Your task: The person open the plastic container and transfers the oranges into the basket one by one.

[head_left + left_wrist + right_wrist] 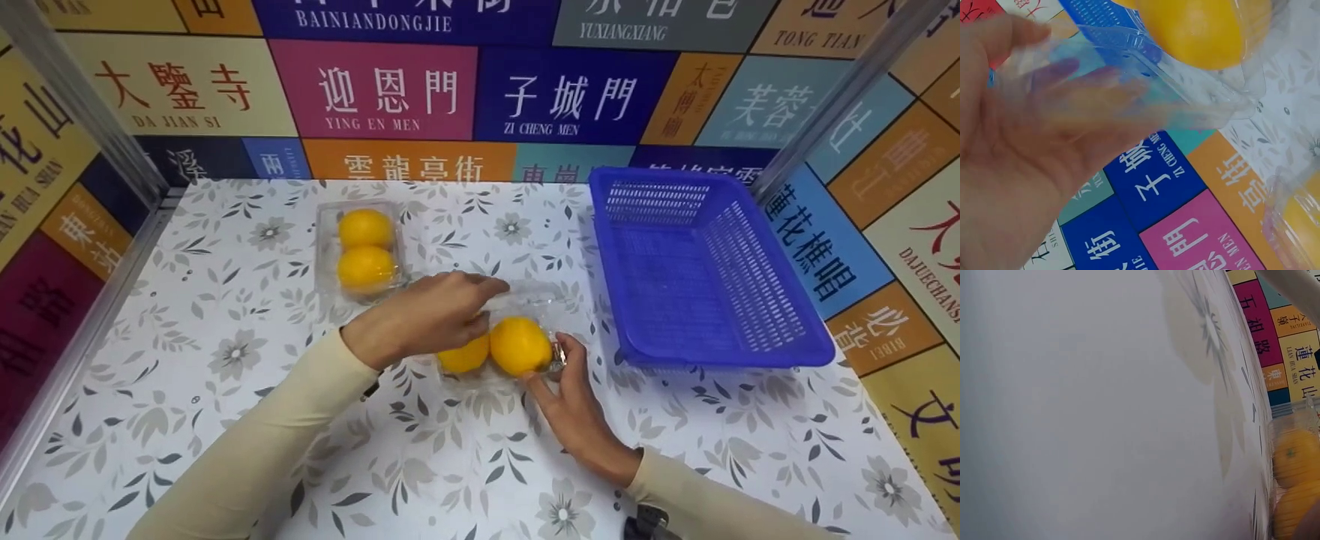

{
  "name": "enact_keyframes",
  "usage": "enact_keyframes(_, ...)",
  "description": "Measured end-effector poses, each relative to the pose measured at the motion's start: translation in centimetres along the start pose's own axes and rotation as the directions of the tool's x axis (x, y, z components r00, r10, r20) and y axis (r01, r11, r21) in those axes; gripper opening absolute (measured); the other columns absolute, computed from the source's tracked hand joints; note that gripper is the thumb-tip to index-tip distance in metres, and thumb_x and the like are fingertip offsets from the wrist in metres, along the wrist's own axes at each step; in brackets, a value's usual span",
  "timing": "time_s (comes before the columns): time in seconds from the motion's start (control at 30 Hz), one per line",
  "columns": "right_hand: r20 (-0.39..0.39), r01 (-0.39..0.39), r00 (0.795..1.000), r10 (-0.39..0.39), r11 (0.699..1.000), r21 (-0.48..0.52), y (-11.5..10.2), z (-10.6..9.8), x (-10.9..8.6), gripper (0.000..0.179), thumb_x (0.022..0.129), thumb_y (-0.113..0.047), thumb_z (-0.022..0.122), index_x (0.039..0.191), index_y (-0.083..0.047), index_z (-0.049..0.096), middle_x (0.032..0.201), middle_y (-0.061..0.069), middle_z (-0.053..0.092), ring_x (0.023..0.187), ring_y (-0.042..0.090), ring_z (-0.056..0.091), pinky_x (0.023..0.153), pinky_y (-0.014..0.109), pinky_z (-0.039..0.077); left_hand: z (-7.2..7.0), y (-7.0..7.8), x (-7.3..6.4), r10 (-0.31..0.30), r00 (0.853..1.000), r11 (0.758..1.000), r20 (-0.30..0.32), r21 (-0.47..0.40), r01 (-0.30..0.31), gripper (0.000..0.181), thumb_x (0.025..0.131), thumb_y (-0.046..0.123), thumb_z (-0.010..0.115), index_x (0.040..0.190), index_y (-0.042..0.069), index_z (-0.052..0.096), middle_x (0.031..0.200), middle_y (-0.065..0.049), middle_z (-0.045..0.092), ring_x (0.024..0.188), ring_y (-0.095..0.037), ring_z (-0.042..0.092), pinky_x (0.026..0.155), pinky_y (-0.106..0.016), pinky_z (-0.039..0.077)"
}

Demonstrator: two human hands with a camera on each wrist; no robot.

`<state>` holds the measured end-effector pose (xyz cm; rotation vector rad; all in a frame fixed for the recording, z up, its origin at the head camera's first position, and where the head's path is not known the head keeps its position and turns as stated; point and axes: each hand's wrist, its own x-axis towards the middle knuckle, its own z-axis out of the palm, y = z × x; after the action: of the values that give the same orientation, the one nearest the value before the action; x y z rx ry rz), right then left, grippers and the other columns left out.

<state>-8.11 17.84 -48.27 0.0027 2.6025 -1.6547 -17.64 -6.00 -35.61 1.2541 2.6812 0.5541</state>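
Observation:
A clear plastic clamshell box (480, 382) with two yellow-orange fruits, which look like oranges (520, 346), lies in the middle of the table. My left hand (431, 311) is over its left part and partly hides one fruit. In the left wrist view, that hand's thumb and fingers hold the clear lid (1112, 84), the fingers showing through the plastic. At the box's right end my right hand (577, 412) grips it, thumb at the front and fingers round the side. The right wrist view catches the oranges (1294, 458) only at its edge.
A second clear box (324, 251) with two more oranges (366, 229) sits behind and to the left. To the right stands a blue-purple plastic basket (675, 262). Printed panels (375, 90) wall in the back and sides of the flower-patterned table (225, 420).

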Motion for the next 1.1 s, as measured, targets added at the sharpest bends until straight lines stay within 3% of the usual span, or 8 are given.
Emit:
enact_keyframes(0.07,0.002,0.005,1.0,-0.005,1.0,0.001,0.0,-0.1,0.0,0.081,0.108,-0.033,0.07,0.168,-0.005,0.023,0.175,0.021,0.029,0.126,0.03,0.063,0.115,0.055,0.042,-0.2,0.0,0.0,0.017,0.996,0.999,-0.091,0.033,-0.014,0.043,0.105,0.003,0.063,0.147,0.001,0.066,0.132,-0.016,0.077,0.09,-0.026,0.075,0.087,-0.037,0.066)
enact_keyframes(0.17,0.003,0.02,1.0,-0.02,1.0,0.011,0.0,-0.2,0.0,0.079,0.108,-0.03,0.07,0.167,-0.005,0.024,0.168,0.023,0.038,0.123,0.031,0.062,0.112,0.055,0.043,-0.5,0.1,-0.1,0.02,0.977,0.996,-0.214,0.089,-0.001,0.04,0.104,-0.002,0.065,0.145,0.0,0.066,0.129,-0.016,0.078,0.101,-0.03,0.077,0.089,-0.038,0.066)
enact_keyframes(0.33,-0.001,0.042,0.999,-0.042,0.999,0.003,0.0,-0.5,0.0,0.078,0.107,-0.029,0.073,0.168,-0.01,0.027,0.142,0.018,0.057,0.111,0.027,0.06,0.1,0.046,0.047,-0.4,-0.3,-0.3,0.031,0.921,0.986,-0.388,0.16,0.034,0.036,0.101,-0.011,0.066,0.136,-0.003,0.069,0.133,-0.019,0.074,0.119,-0.036,0.072,0.096,-0.041,0.064)
enact_keyframes(0.5,-0.002,0.061,0.998,-0.061,0.997,-0.047,0.0,-0.6,0.0,0.073,0.107,-0.026,0.073,0.166,-0.012,0.033,0.134,0.015,0.057,0.095,0.022,0.055,0.086,0.036,0.046,-0.1,-1.1,-0.2,0.082,0.864,0.968,-0.497,0.245,0.049,0.026,0.101,-0.01,0.064,0.125,-0.006,0.073,0.123,-0.021,0.074,0.112,-0.038,0.07,0.097,-0.043,0.063)
enact_keyframes(0.6,0.001,0.068,0.998,-0.068,0.996,-0.063,-0.1,-0.8,0.0,0.07,0.107,-0.026,0.072,0.164,-0.011,0.035,0.142,0.017,0.056,0.089,0.02,0.054,0.08,0.032,0.047,0.0,-1.4,-0.2,0.081,0.85,0.953,-0.521,0.291,0.088,0.024,0.102,-0.003,0.067,0.125,-0.005,0.073,0.122,-0.021,0.074,0.113,-0.038,0.067,0.097,-0.046,0.062)
enact_keyframes(0.77,0.016,0.08,0.997,-0.079,0.995,-0.063,-0.2,-1.2,0.0,0.069,0.107,-0.026,0.073,0.163,-0.008,0.037,0.149,0.019,0.054,0.092,0.02,0.053,0.082,0.03,0.046,0.1,-1.7,-0.1,0.017,0.856,0.937,-0.517,0.306,0.167,0.037,0.102,0.008,0.073,0.136,-0.005,0.069,0.134,-0.024,0.068,0.123,-0.04,0.062,0.103,-0.05,0.06)
enact_keyframes(0.93,0.015,0.089,0.996,-0.088,0.993,-0.077,-0.4,-1.6,-0.1,0.067,0.107,-0.026,0.075,0.16,-0.006,0.04,0.149,0.017,0.052,0.099,0.021,0.053,0.086,0.03,0.046,0.3,-2.0,0.0,-0.019,0.882,0.93,-0.471,0.316,0.188,0.044,0.104,0.014,0.071,0.143,-0.005,0.064,0.144,-0.026,0.063,0.133,-0.044,0.057,0.118,-0.057,0.049)
enact_keyframes(1.1,0.014,0.086,0.996,-0.085,0.992,-0.096,-0.3,-1.6,-0.4,0.067,0.106,-0.027,0.076,0.158,-0.004,0.042,0.138,0.014,0.052,0.097,0.022,0.053,0.085,0.031,0.047,0.5,-2.2,0.1,-0.102,0.904,0.926,-0.416,0.291,0.238,0.049,0.106,0.02,0.068,0.15,0.001,0.06,0.157,-0.025,0.055,0.146,-0.046,0.049,0.124,-0.069,0.036)
